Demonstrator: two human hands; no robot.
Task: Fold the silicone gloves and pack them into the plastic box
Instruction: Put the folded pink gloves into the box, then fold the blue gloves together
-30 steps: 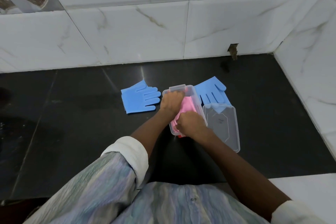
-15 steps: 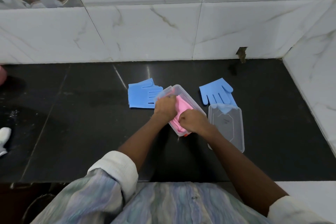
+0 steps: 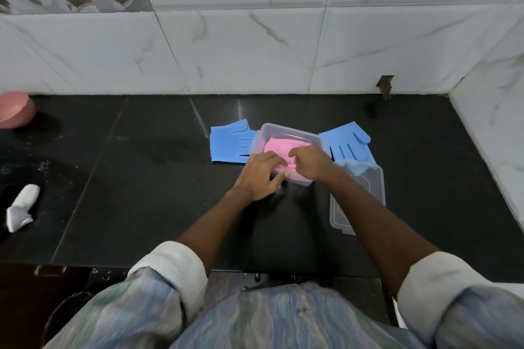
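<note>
A clear plastic box point(image 3: 286, 131) sits on the black counter point(image 3: 147, 195). A folded pink silicone glove point(image 3: 279, 147) lies inside it. My left hand point(image 3: 262, 176) rests on the box's near left corner, fingers on the pink glove's near edge. My right hand point(image 3: 310, 163) presses down on the pink glove from the near right. One blue glove point(image 3: 228, 143) lies flat left of the box, partly behind it. A second blue glove point(image 3: 347, 144) lies flat to the right. The clear lid point(image 3: 365, 201) rests beside the box on the right, over that glove's cuff.
White marble-look tiles point(image 3: 255, 48) close off the back and the right side. A pink bowl point(image 3: 14, 110) sits at the far left edge, and a white crumpled object point(image 3: 21, 207) lies on the counter's left part. The counter's front edge runs just before my body.
The box has turned so its long side runs more left to right. The pink glove now lies flatter inside it. My left hand has slid from the far end to the near corner.
</note>
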